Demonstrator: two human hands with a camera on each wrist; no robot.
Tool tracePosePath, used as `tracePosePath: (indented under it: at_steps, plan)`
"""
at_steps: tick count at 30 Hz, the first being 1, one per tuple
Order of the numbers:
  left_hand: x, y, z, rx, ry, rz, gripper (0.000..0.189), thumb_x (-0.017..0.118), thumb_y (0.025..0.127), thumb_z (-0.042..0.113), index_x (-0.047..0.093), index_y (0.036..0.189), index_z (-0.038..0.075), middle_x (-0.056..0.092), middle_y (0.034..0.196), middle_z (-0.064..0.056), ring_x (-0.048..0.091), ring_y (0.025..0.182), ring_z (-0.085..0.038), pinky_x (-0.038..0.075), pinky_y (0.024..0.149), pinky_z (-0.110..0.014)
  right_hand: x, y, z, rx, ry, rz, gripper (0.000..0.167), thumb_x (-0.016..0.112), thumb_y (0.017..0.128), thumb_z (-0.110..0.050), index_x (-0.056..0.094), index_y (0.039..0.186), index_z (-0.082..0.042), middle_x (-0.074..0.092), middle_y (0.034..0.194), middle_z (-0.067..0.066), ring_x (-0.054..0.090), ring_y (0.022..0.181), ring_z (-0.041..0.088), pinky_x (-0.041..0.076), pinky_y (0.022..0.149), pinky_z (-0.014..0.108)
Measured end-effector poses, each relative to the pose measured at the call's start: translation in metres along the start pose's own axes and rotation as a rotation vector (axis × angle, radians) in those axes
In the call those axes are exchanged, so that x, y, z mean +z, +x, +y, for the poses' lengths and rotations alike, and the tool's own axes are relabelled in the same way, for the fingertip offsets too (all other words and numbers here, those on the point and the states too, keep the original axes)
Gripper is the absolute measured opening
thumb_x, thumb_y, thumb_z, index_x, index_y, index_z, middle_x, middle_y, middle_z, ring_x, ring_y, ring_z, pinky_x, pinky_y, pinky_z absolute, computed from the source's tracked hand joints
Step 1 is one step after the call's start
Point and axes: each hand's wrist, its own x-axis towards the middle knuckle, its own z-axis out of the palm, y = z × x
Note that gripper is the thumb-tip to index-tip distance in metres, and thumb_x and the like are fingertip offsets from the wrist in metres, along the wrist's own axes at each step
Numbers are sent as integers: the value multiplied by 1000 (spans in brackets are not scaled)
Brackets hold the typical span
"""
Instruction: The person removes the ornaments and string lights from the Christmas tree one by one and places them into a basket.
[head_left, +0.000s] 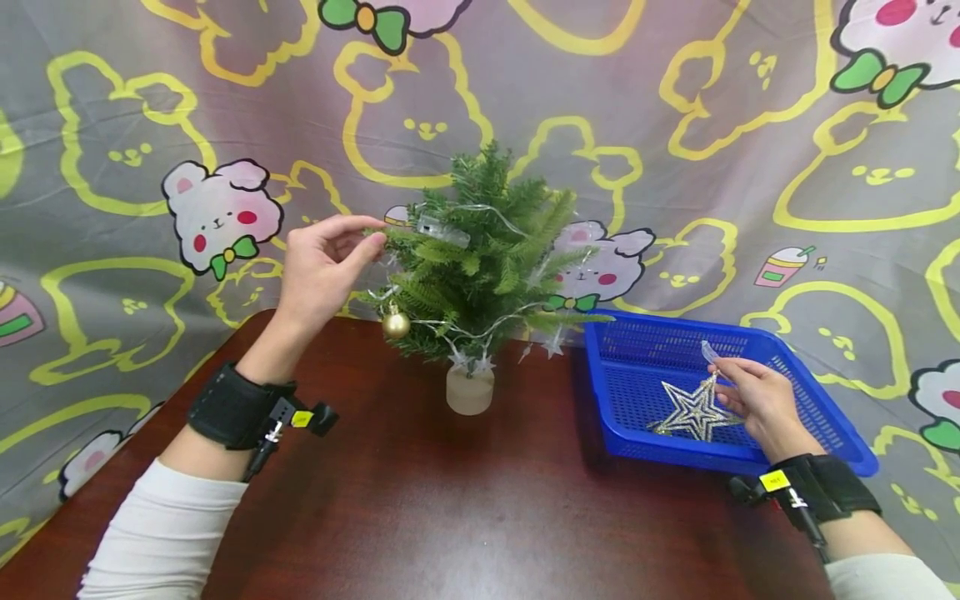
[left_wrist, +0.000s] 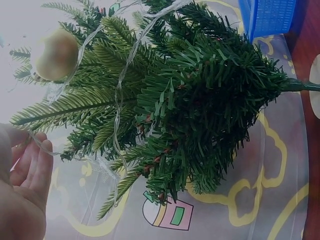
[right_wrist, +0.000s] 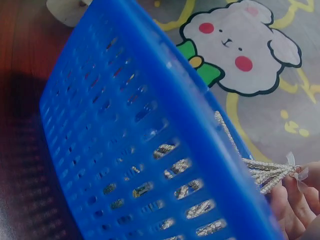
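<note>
A small artificial Christmas tree [head_left: 480, 258] stands upright on the table. A gold bauble [head_left: 396, 323] hangs at its left, and a clear string of star lights [head_left: 498, 321] winds round it. My left hand [head_left: 318, 262] pinches the tip of a left branch [left_wrist: 60, 112] between thumb and fingers, with the light wire close by. My right hand [head_left: 761, 408] holds a glittery gold and silver star ornament [head_left: 697, 410] near one point, where a clear ribbon [right_wrist: 296, 172] is tied. The star's lower part is inside the blue basket, seen through the slots in the right wrist view.
The blue plastic basket [head_left: 611, 417] stands right of the tree on the dark wooden table [head_left: 480, 492]. A clear battery box [head_left: 442, 231] sits among the upper branches. A grey patterned cloth [head_left: 712, 217] hangs behind the table.
</note>
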Motion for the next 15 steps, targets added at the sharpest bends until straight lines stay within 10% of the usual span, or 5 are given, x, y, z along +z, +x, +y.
tracePosePath:
  at_steps: [15]
  plan:
    - [-2, 1, 0, -7, 7, -3, 20, 69, 93, 13, 73, 107, -1, 69, 73, 22, 66, 61, -1, 46, 52, -15, -8, 12, 3, 149, 13, 113, 37, 62, 96, -10, 72, 62, -23, 70, 60, -9, 67, 49, 8, 56, 51, 23]
